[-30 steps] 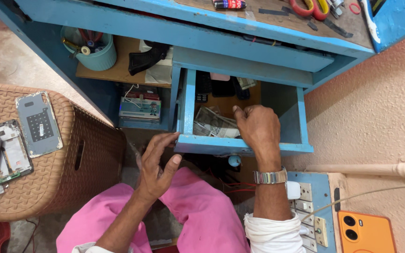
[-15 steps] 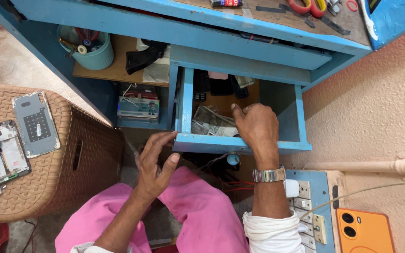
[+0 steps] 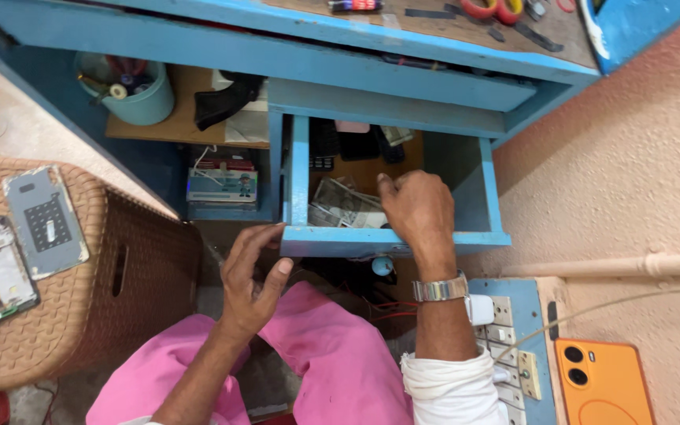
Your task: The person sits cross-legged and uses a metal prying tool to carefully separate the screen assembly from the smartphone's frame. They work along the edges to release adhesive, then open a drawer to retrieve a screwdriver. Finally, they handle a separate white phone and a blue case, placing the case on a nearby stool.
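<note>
Head view looks down on a pulled-out blue-painted wooden drawer under the blue counter. The right hand reaches over the drawer's front wall, fingers curled and pressed down; whether they pinch anything I cannot tell. Just left of that hand, touching its fingertips, lie loose grey paper notes; beyond the hand, at the drawer's back, sit dark flat phone parts. The left hand hangs below the drawer's front edge, fingers loosely spread and bent, holding nothing, its fingertips close to the edge.

Risks, as I judge them: the wrist with its metal watch rests across the front wall, so a quick pull back could scrape it or jolt the drawer further out. Stirring with curled fingers could crumple the notes or flick them over the low wall onto the pink-trousered lap. The left fingertips sit where a closing drawer could pinch them.
</note>
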